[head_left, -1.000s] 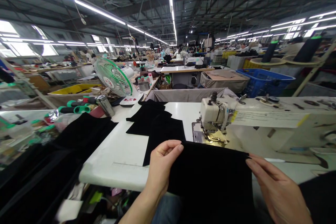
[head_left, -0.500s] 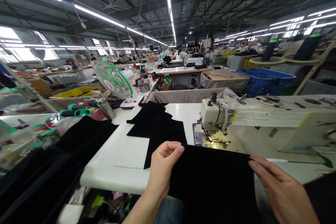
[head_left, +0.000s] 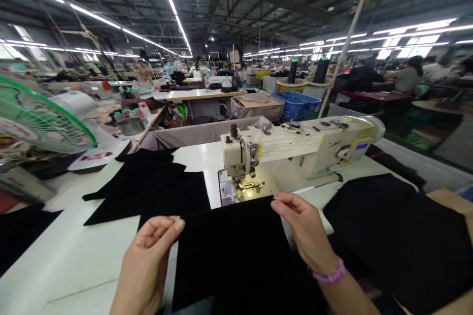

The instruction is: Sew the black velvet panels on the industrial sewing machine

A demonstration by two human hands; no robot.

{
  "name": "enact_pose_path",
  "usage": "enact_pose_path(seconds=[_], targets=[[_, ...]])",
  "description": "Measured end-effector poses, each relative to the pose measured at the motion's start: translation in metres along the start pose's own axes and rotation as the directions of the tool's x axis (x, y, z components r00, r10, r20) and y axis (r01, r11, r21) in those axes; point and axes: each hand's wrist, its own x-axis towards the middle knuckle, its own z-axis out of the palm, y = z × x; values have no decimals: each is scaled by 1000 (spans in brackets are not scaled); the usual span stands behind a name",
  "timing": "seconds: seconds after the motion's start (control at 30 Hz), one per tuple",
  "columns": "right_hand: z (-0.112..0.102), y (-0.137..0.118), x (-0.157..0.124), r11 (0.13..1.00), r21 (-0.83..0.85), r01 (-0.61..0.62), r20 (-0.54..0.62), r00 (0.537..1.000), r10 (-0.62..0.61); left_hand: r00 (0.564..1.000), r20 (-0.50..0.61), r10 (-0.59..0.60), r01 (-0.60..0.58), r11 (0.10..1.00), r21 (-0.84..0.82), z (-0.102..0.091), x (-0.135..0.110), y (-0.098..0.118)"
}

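Observation:
A black fabric piece [head_left: 232,251] hangs stretched between my two hands, its top edge pulled nearly straight. My left hand [head_left: 151,246] pinches the upper left corner between thumb and fingers. At the upper right corner, my right hand [head_left: 299,219] grips the cloth the same way; a pink-purple band circles that wrist. Just beyond the held edge stands a white sewing machine [head_left: 288,145], its lit needle plate [head_left: 249,186] close to the fabric. More black cut pieces [head_left: 155,189] lie overlapping on the white table [head_left: 84,251] to the left of the machine.
A green-rimmed fan [head_left: 48,113] and a metal flask [head_left: 24,182] stand at left. Another black fabric piece [head_left: 399,236] lies at right. Behind the machine are a grey cloth-lined trough [head_left: 207,133], a blue basket [head_left: 295,106] and thread cones [head_left: 320,70]. Other people sit far right.
My view has turned to the right, bringing the whole machine and the right-hand black fabric into sight. Both hands keep their pinch on the cloth, whose right end is now raised higher.

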Motion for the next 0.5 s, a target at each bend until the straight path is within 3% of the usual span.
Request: enact_pose_path(seconds=[0.27,0.37,0.43,0.5], targets=[[3,1,5,1000,-31,-2,28,1000,3,999,-12,-37,38,999,34,0,-4,-2],[1,4,8,997,-62,53,36,998,-51,999,7,-53,52,996,72,-5,-2,1],[-2,4,4,985,-117,125,97,989,-114,998,60,4,-14,985,172,-9,-1,15],[-6,3,-7,959,-195,204,241,958,-155,978,132,161,-196,927,321,-9,-1,38]])
